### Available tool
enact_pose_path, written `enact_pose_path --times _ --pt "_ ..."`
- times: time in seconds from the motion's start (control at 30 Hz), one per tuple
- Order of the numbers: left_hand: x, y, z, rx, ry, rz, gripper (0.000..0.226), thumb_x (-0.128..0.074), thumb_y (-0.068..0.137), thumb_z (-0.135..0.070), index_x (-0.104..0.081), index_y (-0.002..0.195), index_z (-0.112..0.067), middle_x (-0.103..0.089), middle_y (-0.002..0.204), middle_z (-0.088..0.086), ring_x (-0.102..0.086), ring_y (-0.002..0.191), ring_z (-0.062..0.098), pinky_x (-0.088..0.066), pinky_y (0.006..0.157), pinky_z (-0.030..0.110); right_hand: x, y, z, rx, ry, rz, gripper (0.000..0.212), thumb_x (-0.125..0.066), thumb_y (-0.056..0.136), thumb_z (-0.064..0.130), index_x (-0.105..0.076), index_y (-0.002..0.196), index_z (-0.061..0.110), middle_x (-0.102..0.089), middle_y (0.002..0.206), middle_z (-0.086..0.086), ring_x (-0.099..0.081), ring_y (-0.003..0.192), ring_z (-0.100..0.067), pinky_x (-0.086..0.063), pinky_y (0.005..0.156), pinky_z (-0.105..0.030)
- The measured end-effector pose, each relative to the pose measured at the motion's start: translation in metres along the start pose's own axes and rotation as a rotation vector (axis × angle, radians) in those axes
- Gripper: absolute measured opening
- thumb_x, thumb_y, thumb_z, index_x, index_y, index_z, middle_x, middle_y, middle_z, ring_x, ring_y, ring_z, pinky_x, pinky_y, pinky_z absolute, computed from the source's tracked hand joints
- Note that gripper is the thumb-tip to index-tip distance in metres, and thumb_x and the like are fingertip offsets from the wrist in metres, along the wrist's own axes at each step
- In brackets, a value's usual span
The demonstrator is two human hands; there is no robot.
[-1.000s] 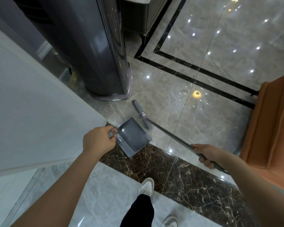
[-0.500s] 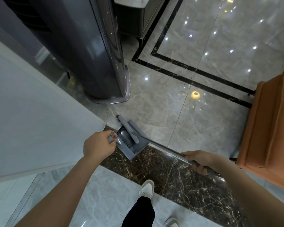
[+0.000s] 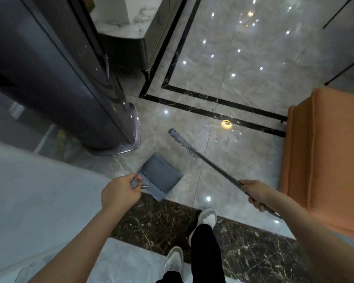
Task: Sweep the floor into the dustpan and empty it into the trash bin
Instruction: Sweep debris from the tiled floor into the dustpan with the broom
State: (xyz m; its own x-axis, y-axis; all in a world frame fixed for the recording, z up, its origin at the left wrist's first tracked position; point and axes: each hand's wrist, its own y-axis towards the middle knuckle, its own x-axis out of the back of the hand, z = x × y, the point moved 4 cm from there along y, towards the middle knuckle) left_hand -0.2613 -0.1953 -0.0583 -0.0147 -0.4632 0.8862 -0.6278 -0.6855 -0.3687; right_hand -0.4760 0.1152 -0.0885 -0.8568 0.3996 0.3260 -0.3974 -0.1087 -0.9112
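While the grey dustpan (image 3: pixel 160 176) sits low over the marble floor (image 3: pixel 243 64), my left hand (image 3: pixel 119 194) curls round its handle. My right hand (image 3: pixel 255 194) grips the broom (image 3: pixel 194 153) handle, the brush head down just beyond the pan. An orange chair (image 3: pixel 327 160) stands right.

Tall dark grey cylinder unit (image 3: pixel 55 74) stands upper left w/ a chrome-edged base. Pale wall panel (image 3: pixel 29 197) fills lower left, just beside it. Dark cabinet (image 3: pixel 129 52) behind, white marble slab (image 3: pixel 119 13) on top. Orange sofa (image 3: pixel 331 156) at right edge. Thin black stand legs (image 3: pixel 347 70) top right. Two white shoes (image 3: pixel 206 218) & black trouser leg (image 3: pixel 204 252) at bottom centre, front shoe on the brown marble strip (image 3: pixel 161 223).
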Motion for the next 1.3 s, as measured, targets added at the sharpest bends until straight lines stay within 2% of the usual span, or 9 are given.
enact_pose_path --times 0.13,0.23,0.4,0.5,0.63,0.83,0.97,1.1,1.3 --pt "0.001 0.024 -0.04 0.021 0.004 -0.005 0.02 -0.051 0.092 -0.04 -0.062 0.083 -0.027 -0.054 0.069 -0.004 -0.048 0.067 0.019 -0.032 0.056 0.026 0.048 0.023 0.002 -0.013 -0.014 -0.084 0.046 -0.026 0.102 0.02 -0.034 0.145 0.03 -0.035 0.056 -0.004 -0.026 0.039 -0.012 -0.022 0.037 -0.018" --pt "-0.001 0.049 -0.075 0.037 0.0 0.004 0.026 -0.048 0.093 -0.044 -0.066 0.089 -0.025 -0.068 0.086 0.003 -0.061 0.081 0.027 -0.035 0.06 0.027 0.083 0.04 0.009 -0.016 0.04 -0.099 0.046 -0.026 0.101 0.015 -0.036 0.145 0.028 -0.037 0.058 -0.005 -0.029 0.042 -0.013 -0.023 0.037 -0.019" --pt "-0.002 0.093 -0.132 0.052 0.0 0.053 0.026 -0.049 0.092 -0.045 -0.066 0.09 -0.025 -0.069 0.086 0.002 -0.058 0.074 0.024 -0.04 0.06 0.028 0.134 0.071 0.018 -0.034 0.119 -0.118 0.047 -0.026 0.101 0.015 -0.036 0.145 0.028 -0.037 0.058 -0.004 -0.029 0.041 -0.012 -0.024 0.038 -0.019" --pt "-0.004 0.117 -0.158 0.055 0.0 0.074 0.022 -0.051 0.091 -0.043 -0.066 0.093 -0.028 -0.07 0.094 0.002 -0.062 0.088 0.028 -0.044 0.066 0.029 0.16 0.085 0.023 -0.045 0.135 -0.134 0.047 -0.027 0.101 0.015 -0.037 0.144 0.028 -0.037 0.057 -0.004 -0.03 0.041 -0.012 -0.025 0.039 -0.018" --pt "-0.011 0.141 -0.187 0.034 0.011 0.097 0.021 -0.049 0.092 -0.042 -0.065 0.097 -0.029 -0.069 0.097 0.002 -0.062 0.092 0.027 -0.045 0.068 0.029 0.181 0.1 0.036 -0.04 0.098 -0.136 0.047 -0.027 0.101 0.014 -0.036 0.145 0.027 -0.039 0.059 -0.004 -0.032 0.042 -0.014 -0.026 0.038 -0.018" --pt "-0.015 0.168 -0.19 0.041 0.024 0.045 0.021 -0.05 0.091 -0.042 -0.065 0.093 -0.029 -0.069 0.093 0.003 -0.063 0.087 0.028 -0.045 0.066 0.029 0.175 0.124 0.056 -0.072 0.074 -0.074 0.042 -0.028 0.101 0.016 -0.042 0.14 0.024 -0.039 0.062 -0.006 -0.031 0.045 -0.013 -0.025 0.039 -0.021" --pt "-0.014 0.17 -0.189 0.038 0.049 0.058 0.019 -0.05 0.091 -0.041 -0.064 0.096 -0.03 -0.069 0.094 0.0 -0.063 0.089 0.026 -0.04 0.065 0.028 0.162 0.134 0.06 -0.204 0.178 0.13 0.035 -0.033 0.101 0.015 -0.051 0.131 0.017 -0.034 0.055 -0.003 -0.024 0.039 -0.01 -0.021 0.039 -0.021" --pt "-0.015 0.171 -0.19 0.047 0.021 0.071 0.017 -0.05 0.091 -0.039 -0.063 0.099 -0.032 -0.067 0.096 -0.002 -0.062 0.089 0.024 -0.043 0.067 0.028 0.169 0.127 0.064 -0.211 0.218 0.272 0.036 -0.032 0.102 0.015 -0.048 0.132 0.026 -0.029 0.053 -0.002 -0.019 0.033 -0.008 -0.021 0.033 -0.015" --pt "-0.013 0.169 -0.191 0.033 0.026 0.084 0.02 -0.049 0.092 -0.039 -0.061 0.107 -0.035 -0.066 0.099 -0.003 -0.061 0.091 0.022 -0.037 0.066 0.026 0.2 0.119 0.084 -0.105 0.246 0.112 0.043 -0.029 0.102 0.013 -0.041 0.141 0.026 -0.035 0.056 -0.004 -0.024 0.031 -0.007 -0.022 0.03 -0.013"
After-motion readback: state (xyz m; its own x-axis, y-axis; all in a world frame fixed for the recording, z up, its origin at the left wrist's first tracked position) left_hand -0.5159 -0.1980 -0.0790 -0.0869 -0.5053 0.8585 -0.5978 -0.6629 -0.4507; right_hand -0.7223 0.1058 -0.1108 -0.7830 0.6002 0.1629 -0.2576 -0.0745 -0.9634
